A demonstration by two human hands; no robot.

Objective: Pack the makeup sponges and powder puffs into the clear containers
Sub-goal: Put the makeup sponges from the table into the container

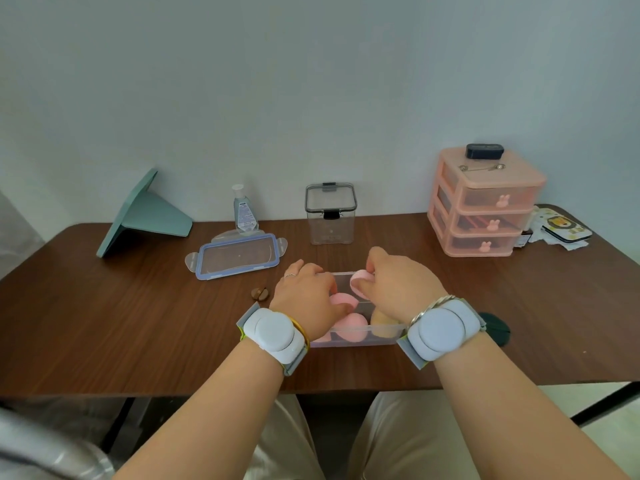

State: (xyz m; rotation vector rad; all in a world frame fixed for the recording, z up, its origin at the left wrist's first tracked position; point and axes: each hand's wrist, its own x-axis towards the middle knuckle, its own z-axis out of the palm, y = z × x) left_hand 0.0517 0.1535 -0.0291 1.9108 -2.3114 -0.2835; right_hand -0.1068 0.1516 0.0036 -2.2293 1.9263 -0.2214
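A clear rectangular container [356, 336] lies on the brown table right in front of me. Inside it are pink sponges [351, 327] and a tan one [381, 323], partly covered by my hands. My right hand [398, 285] pinches a round pink powder puff [360, 282] over the container's far end. My left hand [304, 292] reaches into the container's left side, its fingers curled down over a pink sponge [341, 299]; whether it grips that sponge is hidden. The container's blue-rimmed lid [239, 256] lies flat to the back left.
A tall clear canister with a black latched lid [330, 214] stands behind the container. A sanitizer bottle [244, 211], a teal stand [145, 214], a pink three-drawer organizer [485, 206], a small brown object [259, 293] and a dark green item [497, 329] are also on the table.
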